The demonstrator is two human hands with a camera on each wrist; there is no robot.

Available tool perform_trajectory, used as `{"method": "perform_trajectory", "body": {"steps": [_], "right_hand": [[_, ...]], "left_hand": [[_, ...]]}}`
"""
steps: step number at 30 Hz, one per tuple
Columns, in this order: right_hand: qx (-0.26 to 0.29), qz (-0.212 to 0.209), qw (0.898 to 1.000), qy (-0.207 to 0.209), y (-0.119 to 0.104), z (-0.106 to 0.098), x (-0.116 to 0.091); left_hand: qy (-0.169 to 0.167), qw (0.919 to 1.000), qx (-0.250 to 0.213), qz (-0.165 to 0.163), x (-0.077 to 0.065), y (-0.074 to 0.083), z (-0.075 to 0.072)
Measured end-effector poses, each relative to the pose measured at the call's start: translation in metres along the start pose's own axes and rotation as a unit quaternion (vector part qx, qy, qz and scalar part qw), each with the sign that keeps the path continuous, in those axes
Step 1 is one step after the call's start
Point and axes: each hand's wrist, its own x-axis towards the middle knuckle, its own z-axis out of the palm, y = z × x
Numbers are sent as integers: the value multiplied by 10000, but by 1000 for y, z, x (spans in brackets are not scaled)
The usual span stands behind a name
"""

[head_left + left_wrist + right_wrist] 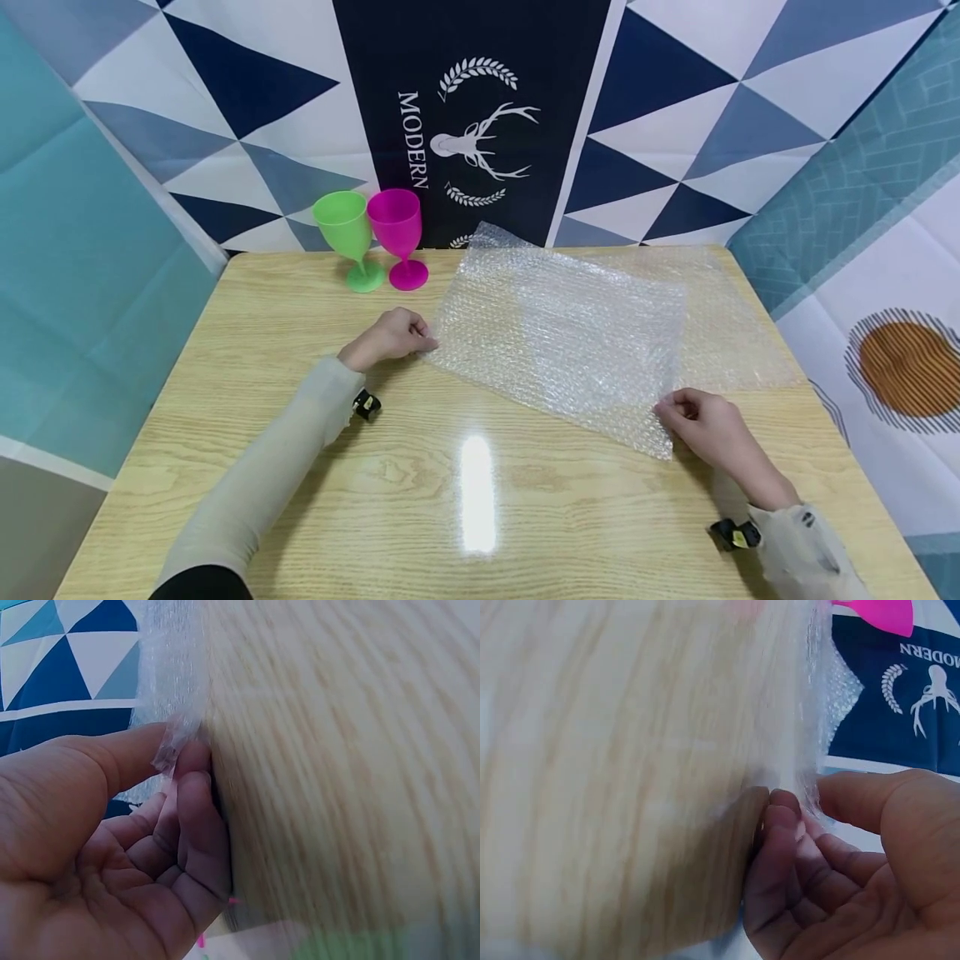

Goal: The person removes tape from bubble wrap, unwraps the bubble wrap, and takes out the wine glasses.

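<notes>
A clear sheet of bubble wrap point(570, 333) stretches between both hands over the wooden table. My left hand point(393, 335) pinches its near left corner between thumb and fingers; the left wrist view shows the thumb point(139, 754) against the plastic. At the sheet's right edge, close to the near corner, my right hand point(705, 425) pinches it, as the right wrist view also shows with its thumb point(855, 799) on the film. The far left corner of the sheet points up in front of the backdrop. A second bubble wrap sheet point(738, 333) lies flat behind and to the right, partly covered.
A green goblet point(348, 225) and a magenta goblet point(397, 221) stand upright side by side at the table's back left. Behind the table point(360, 508) hangs a patterned cloth point(285, 83) with a deer print. Small black devices are strapped at both wrists.
</notes>
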Motion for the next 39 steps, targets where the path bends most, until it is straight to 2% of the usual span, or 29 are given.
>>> {"method": "perform_trajectory", "body": {"steps": [7, 18, 30, 35, 39], "right_hand": [[78, -93, 9994, 321, 4, 3, -1], [328, 24, 9986, 405, 1, 2, -6], [416, -7, 9977, 540, 1, 0, -6], [415, -149, 9979, 472, 3, -5, -7], [282, -134, 9993, 200, 6, -10, -8]], "left_hand": [[151, 9998, 138, 21, 1, 2, 2], [213, 9997, 104, 33, -2, 1, 2], [569, 9971, -95, 488, -12, -5, 6], [674, 9958, -152, 604, -18, -3, 8], [762, 9945, -245, 675, -19, -3, 13]]}}
